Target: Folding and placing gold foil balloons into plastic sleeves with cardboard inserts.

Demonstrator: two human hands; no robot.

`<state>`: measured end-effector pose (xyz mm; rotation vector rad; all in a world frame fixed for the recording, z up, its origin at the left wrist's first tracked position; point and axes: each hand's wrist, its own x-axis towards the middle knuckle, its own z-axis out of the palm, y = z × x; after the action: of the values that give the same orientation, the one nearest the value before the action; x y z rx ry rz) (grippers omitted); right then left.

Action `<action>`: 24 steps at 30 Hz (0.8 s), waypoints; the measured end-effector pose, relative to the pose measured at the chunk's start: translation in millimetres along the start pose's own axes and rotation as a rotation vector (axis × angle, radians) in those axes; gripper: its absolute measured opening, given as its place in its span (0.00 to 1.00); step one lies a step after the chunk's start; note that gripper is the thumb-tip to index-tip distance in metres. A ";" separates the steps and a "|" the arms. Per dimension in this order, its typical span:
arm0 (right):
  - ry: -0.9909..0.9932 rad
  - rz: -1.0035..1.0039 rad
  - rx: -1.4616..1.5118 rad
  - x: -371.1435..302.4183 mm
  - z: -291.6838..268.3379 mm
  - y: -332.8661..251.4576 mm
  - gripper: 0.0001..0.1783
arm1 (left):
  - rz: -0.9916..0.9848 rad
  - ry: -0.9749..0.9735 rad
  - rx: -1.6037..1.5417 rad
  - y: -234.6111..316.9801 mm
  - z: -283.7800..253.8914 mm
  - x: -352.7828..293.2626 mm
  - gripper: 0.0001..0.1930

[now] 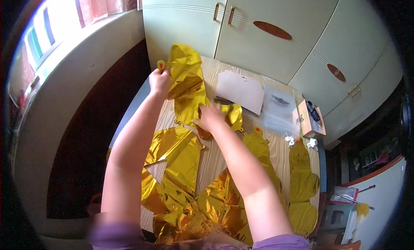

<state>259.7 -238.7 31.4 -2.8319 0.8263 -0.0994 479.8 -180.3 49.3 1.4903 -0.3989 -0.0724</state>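
Observation:
My left hand [159,82] is closed on the upper left edge of a flat gold foil balloon [186,64], beside a small tab with a red spot. The balloon's top is raised off the table and slightly blurred. Lower on the same foil, my right hand [210,117] rests with its fingers spread. Another piece of gold foil [233,116] shows just right of that hand, partly hidden by it. Below my hands lies a large flat gold foil balloon [179,148] with a triangular opening. More crumpled gold foil [215,202] covers the near part of the table.
Two long gold foil balloons [256,142] [303,185] lie to the right. Behind are a stack of pale sheets [240,89], clear plastic bags [278,110] and an open box [311,122] with a black object. White cabinets [276,47] stand behind the wooden table [209,159]; a window is left.

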 end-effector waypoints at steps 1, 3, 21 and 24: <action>-0.061 0.010 -0.034 -1.0 1.3 1.1 0.39 | -0.037 0.027 -0.099 1.9 -4.0 7.9 0.13; -0.230 0.159 0.053 2.4 -4.6 3.7 0.40 | -0.131 0.054 -0.142 9.5 -20.0 33.2 0.15; -0.171 0.003 -0.031 23.2 2.3 11.2 0.34 | 0.679 0.381 0.694 226.4 -273.6 56.8 0.26; 0.126 -0.063 -0.045 32.3 -8.2 14.5 0.25 | 0.481 0.184 0.477 220.7 -254.7 -37.5 0.16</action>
<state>278.3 -269.4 36.9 -2.9192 0.7740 -0.2748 478.7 93.5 249.4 1.8076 -0.6445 0.5730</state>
